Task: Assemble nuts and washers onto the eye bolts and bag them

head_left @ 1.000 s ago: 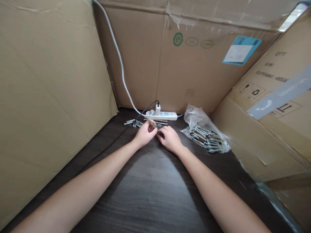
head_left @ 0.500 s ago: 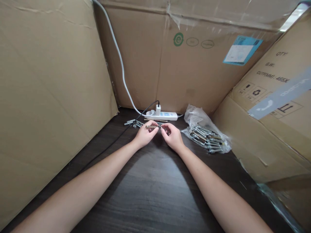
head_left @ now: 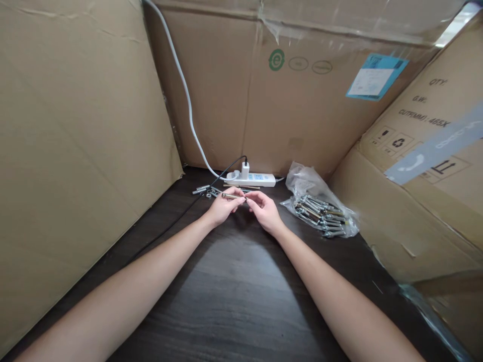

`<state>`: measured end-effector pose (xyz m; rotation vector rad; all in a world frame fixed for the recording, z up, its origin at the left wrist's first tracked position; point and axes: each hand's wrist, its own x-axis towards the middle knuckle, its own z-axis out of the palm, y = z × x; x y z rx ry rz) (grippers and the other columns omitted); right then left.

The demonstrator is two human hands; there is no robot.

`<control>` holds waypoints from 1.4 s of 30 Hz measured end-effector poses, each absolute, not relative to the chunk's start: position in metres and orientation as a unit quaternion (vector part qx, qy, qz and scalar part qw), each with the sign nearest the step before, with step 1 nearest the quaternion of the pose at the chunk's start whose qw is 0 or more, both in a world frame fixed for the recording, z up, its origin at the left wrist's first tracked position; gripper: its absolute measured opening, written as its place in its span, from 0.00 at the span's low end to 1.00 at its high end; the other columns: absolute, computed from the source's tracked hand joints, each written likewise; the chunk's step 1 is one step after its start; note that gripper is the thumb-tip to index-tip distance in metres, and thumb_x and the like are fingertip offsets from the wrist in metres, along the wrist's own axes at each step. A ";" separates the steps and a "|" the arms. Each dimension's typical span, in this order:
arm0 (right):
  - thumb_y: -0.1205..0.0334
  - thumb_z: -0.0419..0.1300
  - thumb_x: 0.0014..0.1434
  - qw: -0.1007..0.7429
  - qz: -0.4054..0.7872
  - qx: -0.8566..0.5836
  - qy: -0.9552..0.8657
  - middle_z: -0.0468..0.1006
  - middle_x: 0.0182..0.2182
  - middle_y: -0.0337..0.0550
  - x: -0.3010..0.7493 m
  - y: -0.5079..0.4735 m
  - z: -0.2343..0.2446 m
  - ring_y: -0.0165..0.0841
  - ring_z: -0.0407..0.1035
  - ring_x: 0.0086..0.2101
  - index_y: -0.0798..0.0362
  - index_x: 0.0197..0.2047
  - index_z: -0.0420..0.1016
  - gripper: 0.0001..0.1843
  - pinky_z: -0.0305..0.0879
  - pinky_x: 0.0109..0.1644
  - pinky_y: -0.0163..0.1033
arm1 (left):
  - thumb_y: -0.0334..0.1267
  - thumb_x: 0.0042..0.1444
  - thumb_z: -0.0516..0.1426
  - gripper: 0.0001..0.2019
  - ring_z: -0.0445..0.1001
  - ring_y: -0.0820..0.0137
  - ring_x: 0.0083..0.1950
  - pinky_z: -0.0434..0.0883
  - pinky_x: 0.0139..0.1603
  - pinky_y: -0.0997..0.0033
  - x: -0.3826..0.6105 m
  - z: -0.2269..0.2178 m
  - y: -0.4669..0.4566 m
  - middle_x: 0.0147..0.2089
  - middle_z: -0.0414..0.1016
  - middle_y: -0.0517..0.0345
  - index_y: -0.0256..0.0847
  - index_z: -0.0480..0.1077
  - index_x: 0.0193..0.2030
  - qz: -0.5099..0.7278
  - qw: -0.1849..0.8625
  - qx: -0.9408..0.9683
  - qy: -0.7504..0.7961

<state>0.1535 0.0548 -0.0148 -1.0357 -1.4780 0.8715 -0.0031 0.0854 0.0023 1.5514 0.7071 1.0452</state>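
Note:
Above the dark tabletop, my left hand (head_left: 222,210) is closed around an expansion bolt (head_left: 229,196), its brassy shaft lying almost level across the fingers. My right hand (head_left: 264,211) pinches at the bolt's right end, thumb and forefinger meeting the left fingertips there. Whatever small piece sits in that right pinch is mostly hidden. Just behind and left of the hands lie loose metal sleeves (head_left: 200,189) and small nuts or washers (head_left: 209,194). A thin brassy rod (head_left: 231,186) rests behind the fingers, along the power strip.
A white power strip (head_left: 267,180) with a plugged-in charger (head_left: 245,171) lies at the back. Its black cable (head_left: 177,221) crosses the table on the left. To the right is a clear plastic bag (head_left: 307,178) of expansion bolts (head_left: 320,213). Cardboard boxes (head_left: 211,100) wall three sides.
My right hand has moved slightly left, so its fingertips now meet the bolt's end where a small gap showed before. More of the bolt sticks out left of my left hand.

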 end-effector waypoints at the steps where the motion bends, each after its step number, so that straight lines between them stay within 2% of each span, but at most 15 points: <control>1: 0.52 0.59 0.55 0.538 0.397 -0.432 -0.605 0.77 0.35 0.43 0.153 0.055 -0.014 0.31 0.69 0.30 0.52 0.41 0.72 0.15 0.67 0.31 0.36 | 0.41 0.49 0.59 0.10 0.58 0.80 0.21 0.55 0.21 0.78 -0.003 0.003 0.085 0.25 0.64 0.64 0.36 0.66 0.34 0.441 0.540 0.652 0.299; 7: 0.50 0.62 0.51 0.535 0.464 -0.424 -0.565 0.74 0.29 0.38 0.154 0.055 -0.008 0.25 0.63 0.24 0.53 0.38 0.73 0.16 0.61 0.25 0.31 | 0.41 0.50 0.59 0.10 0.58 0.80 0.20 0.55 0.21 0.78 -0.003 0.004 0.084 0.24 0.64 0.65 0.37 0.66 0.33 0.437 0.532 0.658 0.304; 14: 0.49 0.63 0.50 0.523 0.461 -0.435 -0.569 0.74 0.27 0.37 0.153 0.055 -0.009 0.26 0.64 0.24 0.53 0.36 0.70 0.17 0.60 0.25 0.31 | 0.43 0.49 0.59 0.11 0.60 0.80 0.20 0.55 0.21 0.78 -0.003 0.003 0.085 0.23 0.64 0.66 0.37 0.64 0.32 0.420 0.544 0.662 0.299; 19: 0.49 0.63 0.50 0.533 0.442 -0.440 -0.571 0.73 0.26 0.37 0.151 0.055 -0.009 0.26 0.65 0.24 0.53 0.35 0.70 0.16 0.62 0.26 0.32 | 0.46 0.52 0.54 0.13 0.62 0.78 0.21 0.57 0.22 0.77 -0.005 0.004 0.086 0.26 0.67 0.62 0.38 0.64 0.35 0.391 0.600 0.638 0.283; 27: 0.49 0.63 0.50 0.538 0.427 -0.448 -0.573 0.74 0.25 0.37 0.151 0.055 -0.009 0.27 0.65 0.24 0.52 0.35 0.70 0.17 0.61 0.25 0.32 | 0.54 0.57 0.43 0.21 0.63 0.74 0.22 0.59 0.23 0.73 -0.007 0.005 0.086 0.28 0.68 0.56 0.38 0.65 0.36 0.384 0.674 0.578 0.254; 33: 0.49 0.64 0.49 0.540 0.440 -0.452 -0.557 0.72 0.24 0.37 0.153 0.054 -0.008 0.27 0.64 0.23 0.53 0.35 0.73 0.16 0.61 0.24 0.32 | 0.48 0.57 0.47 0.15 0.63 0.74 0.23 0.59 0.24 0.73 -0.006 0.008 0.084 0.28 0.68 0.56 0.38 0.66 0.35 0.382 0.694 0.555 0.252; 42: 0.49 0.65 0.47 0.563 0.460 -0.442 -0.525 0.72 0.24 0.37 0.153 0.052 -0.004 0.26 0.63 0.24 0.54 0.35 0.74 0.17 0.59 0.24 0.31 | 0.44 0.55 0.53 0.11 0.65 0.73 0.24 0.62 0.25 0.71 -0.007 0.007 0.084 0.30 0.69 0.55 0.39 0.67 0.38 0.337 0.810 0.431 0.211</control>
